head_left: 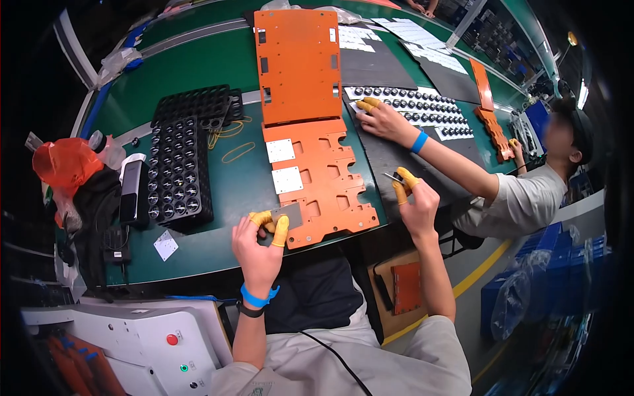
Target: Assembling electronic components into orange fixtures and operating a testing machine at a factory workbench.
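My left hand (pixel 259 254), in yellow finger cots, pinches a thin grey square plate (pixel 289 214) over the near left corner of the orange fixture (pixel 316 153). Two white square plates (pixel 288 179) lie farther up the fixture's left side. To the right of the fixture, my right hand (pixel 421 206) holds slim metal tweezers (pixel 392 177) between finger-cotted fingertips, their tip pointing left. The fixture's orange lid (pixel 297 69) stands opened out at its far edge.
A co-worker's hand (pixel 383 122) reaches over rows of black round parts (pixel 413 99) at right. At left are a black tray of round parts (pixel 178 165), rubber bands (pixel 238 152), a phone-like black device (pixel 134 191) and a loose white plate (pixel 166 245).
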`<state>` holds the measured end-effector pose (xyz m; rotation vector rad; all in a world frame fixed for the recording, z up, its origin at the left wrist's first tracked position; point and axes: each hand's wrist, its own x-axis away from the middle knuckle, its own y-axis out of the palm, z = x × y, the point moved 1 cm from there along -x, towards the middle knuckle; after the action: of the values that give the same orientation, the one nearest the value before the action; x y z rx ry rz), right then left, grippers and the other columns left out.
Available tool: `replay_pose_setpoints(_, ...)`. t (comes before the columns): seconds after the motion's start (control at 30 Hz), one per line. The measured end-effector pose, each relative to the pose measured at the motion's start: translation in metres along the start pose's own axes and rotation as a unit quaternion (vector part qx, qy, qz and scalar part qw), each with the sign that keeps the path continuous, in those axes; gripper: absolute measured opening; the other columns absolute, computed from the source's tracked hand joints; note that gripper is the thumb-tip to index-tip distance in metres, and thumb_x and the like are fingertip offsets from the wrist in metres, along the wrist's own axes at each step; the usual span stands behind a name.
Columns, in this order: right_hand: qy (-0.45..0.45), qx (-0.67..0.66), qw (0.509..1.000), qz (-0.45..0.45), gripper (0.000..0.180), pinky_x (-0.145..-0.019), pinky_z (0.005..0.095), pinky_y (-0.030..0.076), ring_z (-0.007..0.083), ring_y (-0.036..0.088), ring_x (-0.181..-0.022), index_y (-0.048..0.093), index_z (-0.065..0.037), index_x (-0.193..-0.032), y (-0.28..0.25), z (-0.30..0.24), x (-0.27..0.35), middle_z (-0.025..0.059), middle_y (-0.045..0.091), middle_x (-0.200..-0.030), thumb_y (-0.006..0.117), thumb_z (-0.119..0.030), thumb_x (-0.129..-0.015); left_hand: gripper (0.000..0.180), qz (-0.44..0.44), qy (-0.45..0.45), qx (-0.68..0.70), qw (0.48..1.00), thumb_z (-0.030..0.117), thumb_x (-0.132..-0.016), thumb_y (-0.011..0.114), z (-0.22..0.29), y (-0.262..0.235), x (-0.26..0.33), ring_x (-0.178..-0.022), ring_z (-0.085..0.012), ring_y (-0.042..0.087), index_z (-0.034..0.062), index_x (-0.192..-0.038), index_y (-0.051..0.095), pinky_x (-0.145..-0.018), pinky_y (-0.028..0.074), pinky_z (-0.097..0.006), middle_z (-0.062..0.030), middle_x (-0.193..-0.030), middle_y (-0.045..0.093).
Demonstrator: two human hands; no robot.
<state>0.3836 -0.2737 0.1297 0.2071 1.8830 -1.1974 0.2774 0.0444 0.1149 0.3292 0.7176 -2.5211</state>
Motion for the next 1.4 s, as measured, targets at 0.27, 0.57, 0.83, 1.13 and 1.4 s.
replay_pose_setpoints(0.27, 0.022, 0.025, 0.998, -0.061, 0.026, -0.065, 0.0425, 0.048, 0.032, 0.058, -0.076, 0.068, 0.004, -0.095, -0.011, 0.004, 0.009, 0.0145, 0.059, -0.083, 0.081, -0.004, -0.074, 0.025, -0.001, 0.001, -0.003, 1.0, 0.022, -0.082, 0.082, -0.003, 0.0, 0.002, -0.068, -0.0204, 0.042, 0.0027, -0.091, 0.068, -0.069, 0.036, -0.035, -0.0029, -0.073, 0.05)
replay_pose_setpoints(0.57, 0.143, -0.056, 0.983, -0.102, 0.031, -0.073, 0.033, 0.048, 0.0245, 0.058, -0.083, 0.07, 0.001, -0.109, -0.007, 0.012, 0.008, 0.0121, 0.061, -0.094, 0.08, -0.002, -0.08, 0.025, -0.001, 0.002, -0.003, 1.0, 0.021, -0.082, 0.082, -0.002, 0.0, 0.001, -0.067, -0.0206, 0.042, 0.0025, -0.091, 0.068, -0.069, 0.036, -0.035, -0.0031, -0.073, 0.05)
replay_pose_setpoints(0.83, 0.073, -0.042, 0.992, -0.096, 0.025, -0.078, 0.036, 0.052, 0.0279, 0.063, -0.085, 0.069, -0.001, -0.105, 0.018, 0.011, -0.049, 0.0125, 0.064, -0.095, 0.075, -0.001, -0.081, 0.025, -0.001, 0.014, -0.014, 1.0, 0.021, -0.082, 0.082, -0.003, 0.0, 0.0, -0.067, -0.021, 0.043, 0.0023, -0.091, 0.068, -0.069, 0.036, -0.035, -0.0037, -0.073, 0.05)
replay_pose_setpoints(1.13, 0.031, 0.077, 0.994, -0.073, 0.021, -0.087, 0.0414, 0.047, 0.0306, 0.059, -0.098, 0.073, -0.003, -0.099, 0.087, 0.07, -0.109, 0.0115, 0.063, -0.099, 0.078, -0.015, -0.082, 0.026, 0.001, 0.011, -0.016, 1.0, 0.023, -0.082, 0.082, -0.001, 0.0, 0.0, -0.066, -0.0209, 0.044, 0.0021, -0.09, 0.068, -0.068, 0.035, -0.035, -0.0036, -0.073, 0.051)
replay_pose_setpoints(1.4, 0.06, 0.113, 0.985, -0.114, 0.025, -0.088, 0.0416, 0.046, 0.0299, 0.058, -0.1, 0.076, -0.004, -0.103, 0.103, 0.082, -0.113, 0.0121, 0.062, -0.101, 0.078, -0.019, -0.083, 0.026, -0.004, 0.015, -0.012, 1.0, 0.023, -0.081, 0.082, 0.0, -0.001, -0.001, -0.066, -0.0212, 0.044, 0.0027, -0.089, 0.068, -0.068, 0.035, -0.035, -0.0039, -0.072, 0.051)
